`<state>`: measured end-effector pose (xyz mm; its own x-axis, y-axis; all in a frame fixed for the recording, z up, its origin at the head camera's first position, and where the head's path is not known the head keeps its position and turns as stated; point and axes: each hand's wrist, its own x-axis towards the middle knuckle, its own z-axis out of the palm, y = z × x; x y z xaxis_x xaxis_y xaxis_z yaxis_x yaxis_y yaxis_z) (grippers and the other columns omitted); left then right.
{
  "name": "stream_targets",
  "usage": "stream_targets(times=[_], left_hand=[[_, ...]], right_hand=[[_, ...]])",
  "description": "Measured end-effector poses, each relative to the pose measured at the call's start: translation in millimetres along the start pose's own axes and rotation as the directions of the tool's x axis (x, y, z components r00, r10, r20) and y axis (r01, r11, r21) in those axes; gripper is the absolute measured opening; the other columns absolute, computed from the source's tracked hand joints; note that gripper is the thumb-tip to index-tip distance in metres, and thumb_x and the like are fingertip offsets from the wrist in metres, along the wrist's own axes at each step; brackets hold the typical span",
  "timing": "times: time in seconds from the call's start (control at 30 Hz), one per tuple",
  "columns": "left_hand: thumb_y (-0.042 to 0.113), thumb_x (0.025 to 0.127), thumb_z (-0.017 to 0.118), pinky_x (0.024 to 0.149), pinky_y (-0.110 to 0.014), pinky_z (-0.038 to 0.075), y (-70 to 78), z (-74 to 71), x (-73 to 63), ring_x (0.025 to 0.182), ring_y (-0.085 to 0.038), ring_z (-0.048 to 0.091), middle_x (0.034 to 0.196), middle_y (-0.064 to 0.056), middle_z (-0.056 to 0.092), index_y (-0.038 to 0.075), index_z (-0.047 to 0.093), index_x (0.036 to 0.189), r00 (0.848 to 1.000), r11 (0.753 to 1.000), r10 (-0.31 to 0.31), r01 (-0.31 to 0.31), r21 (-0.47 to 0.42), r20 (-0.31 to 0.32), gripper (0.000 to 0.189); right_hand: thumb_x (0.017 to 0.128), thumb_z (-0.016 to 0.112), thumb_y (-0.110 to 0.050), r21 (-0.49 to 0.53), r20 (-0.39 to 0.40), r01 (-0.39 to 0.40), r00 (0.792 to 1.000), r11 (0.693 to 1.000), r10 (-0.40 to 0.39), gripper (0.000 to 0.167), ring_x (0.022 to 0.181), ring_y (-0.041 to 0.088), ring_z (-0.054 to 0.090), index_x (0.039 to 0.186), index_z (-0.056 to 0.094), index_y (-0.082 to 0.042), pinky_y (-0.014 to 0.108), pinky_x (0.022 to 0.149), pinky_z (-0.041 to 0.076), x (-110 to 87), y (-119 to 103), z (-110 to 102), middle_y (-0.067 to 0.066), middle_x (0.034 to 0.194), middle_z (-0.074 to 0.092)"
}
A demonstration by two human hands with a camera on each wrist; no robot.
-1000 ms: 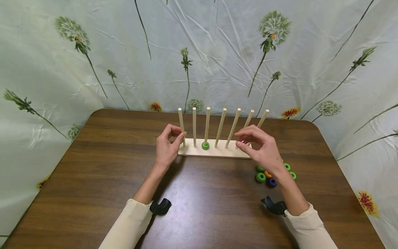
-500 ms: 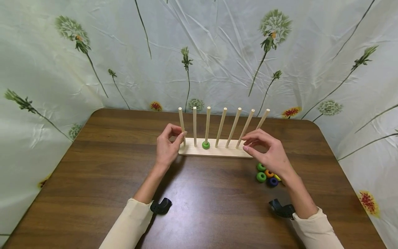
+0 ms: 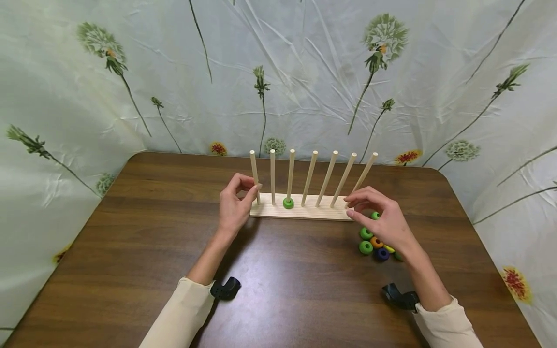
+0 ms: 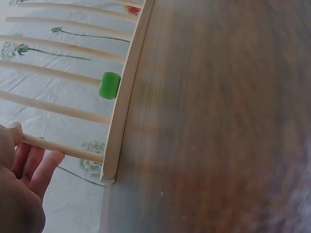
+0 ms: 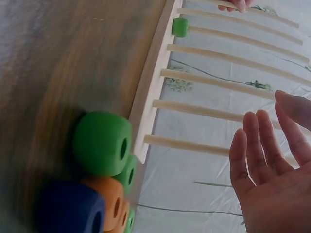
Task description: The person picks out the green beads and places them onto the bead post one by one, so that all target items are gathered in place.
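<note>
A light wooden base [image 3: 300, 212] carries a row of upright pegs, and one green bead [image 3: 288, 203] sits at the foot of the third peg from the left. My left hand [image 3: 235, 205] pinches the leftmost peg [image 4: 73, 150] between thumb and fingers, partway up. At the rack's right end, my right hand [image 3: 378, 217] hovers near the rightmost peg [image 3: 365, 170]. Its fingers [image 5: 265, 145] are relaxed and apart from the thumb, and nothing shows between them. Below that hand lies a cluster of green, orange, yellow and dark blue beads [image 3: 366, 247], partly hidden by it.
The rack stands towards the back of a brown wooden table [image 3: 152, 251]. A pale curtain [image 3: 174, 72] printed with flowers hangs behind the table. Black straps [image 3: 225, 289] are on both wrists, beside cream sleeves [image 3: 178, 311].
My right hand has moved right and a little towards me, from among the right-hand pegs to the rack's right end above the beads. My left hand stays on its peg.
</note>
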<state>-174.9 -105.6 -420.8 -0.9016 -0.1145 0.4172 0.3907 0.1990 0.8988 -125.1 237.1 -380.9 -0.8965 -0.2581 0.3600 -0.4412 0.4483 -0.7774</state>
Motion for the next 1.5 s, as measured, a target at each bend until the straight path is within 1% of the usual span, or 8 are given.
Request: stream_targets(times=[0.23,0.47,0.53,0.63,0.7,0.93,1.1,1.5], left_hand=[[0.001,0.093,0.075,0.065,-0.016,0.06,-1.2,-0.2,0.1,0.081,-0.005,0.065,0.093,-0.024,0.068,-0.006,0.064,0.101,1.0,1.0,-0.011,0.011,-0.014,-0.003,0.015],[0.001,0.094,0.074,0.064,-0.014,0.059,-0.3,0.3,0.4,0.081,-0.004,0.065,0.093,-0.022,0.068,-0.006,0.064,0.101,1.0,1.0,-0.007,0.007,-0.015,0.004,0.014],[0.001,0.094,0.074,0.064,-0.013,0.058,-0.2,0.5,0.2,0.081,-0.004,0.065,0.093,-0.022,0.068,-0.006,0.064,0.102,1.0,1.0,-0.007,0.007,-0.012,0.003,0.014],[0.001,0.094,0.074,0.064,-0.013,0.058,0.1,0.6,-0.1,0.081,-0.003,0.065,0.093,-0.021,0.068,-0.005,0.064,0.102,1.0,1.0,-0.011,0.011,-0.01,-0.001,0.014],[0.001,0.093,0.075,0.064,-0.014,0.058,-0.1,0.9,0.2,0.082,-0.003,0.065,0.093,-0.021,0.068,-0.005,0.065,0.102,1.0,1.0,-0.013,0.013,-0.009,-0.002,0.015],[0.002,0.094,0.075,0.064,-0.013,0.058,-0.5,0.6,0.2,0.082,-0.005,0.065,0.093,-0.021,0.069,-0.005,0.065,0.102,1.0,1.0,-0.006,0.006,-0.008,0.004,0.015],[0.002,0.093,0.075,0.064,-0.014,0.058,-0.7,0.3,0.7,0.081,-0.004,0.065,0.094,-0.022,0.069,-0.005,0.065,0.102,1.0,1.0,-0.004,0.004,-0.01,-0.002,0.015],[0.002,0.094,0.074,0.064,-0.014,0.058,-0.9,0.7,0.7,0.081,-0.003,0.065,0.093,-0.02,0.068,-0.005,0.065,0.102,1.0,0.999,-0.024,0.024,-0.022,0.002,0.014]], right_hand=[[0.089,0.078,0.0,-0.023,0.03,-0.023,0.999,0.999,0.024,0.028,0.087,0.01,0.068,0.114,0.074,-0.012,0.02,0.084,0.058,-4.6,6,-1,0.009,0.113,0.071],[0.088,0.079,0.001,-0.065,0.057,-0.031,0.998,0.997,0.034,0.029,0.092,0.014,0.069,0.116,0.073,-0.006,0.02,0.084,0.058,-11.2,13,-4,0.01,0.112,0.069],[0.087,0.08,0.001,-0.072,0.061,-0.034,0.997,0.997,0.039,0.029,0.094,0.017,0.069,0.115,0.073,-0.005,0.02,0.084,0.058,-12.8,15,-4,0.008,0.11,0.07],[0.087,0.08,0.002,-0.086,0.068,-0.04,0.997,0.996,0.046,0.031,0.093,0.014,0.069,0.116,0.073,-0.006,0.021,0.084,0.059,-14.3,18,-6,-0.001,0.11,0.069],[0.087,0.08,0.002,-0.091,0.075,-0.043,0.996,0.995,0.05,0.031,0.093,0.012,0.069,0.116,0.073,-0.006,0.022,0.085,0.059,-14.9,19,-7,-0.003,0.111,0.069],[0.087,0.079,0.004,-0.114,0.114,-0.057,0.991,0.992,0.07,0.034,0.099,0.016,0.067,0.119,0.071,-0.003,0.028,0.085,0.06,-17.3,22,-10,0.014,0.113,0.069],[0.089,0.08,-0.001,-0.133,0.143,-0.068,0.986,0.989,0.087,0.032,0.102,0.017,0.066,0.119,0.072,-0.006,0.03,0.085,0.06,-18.0,26,-13,0.011,0.114,0.07],[0.089,0.079,-0.001,-0.158,0.185,-0.096,0.975,0.983,0.125,0.035,0.106,0.013,0.067,0.12,0.073,-0.015,0.024,0.086,0.059,-24.1,32,-19,0.005,0.116,0.071]])
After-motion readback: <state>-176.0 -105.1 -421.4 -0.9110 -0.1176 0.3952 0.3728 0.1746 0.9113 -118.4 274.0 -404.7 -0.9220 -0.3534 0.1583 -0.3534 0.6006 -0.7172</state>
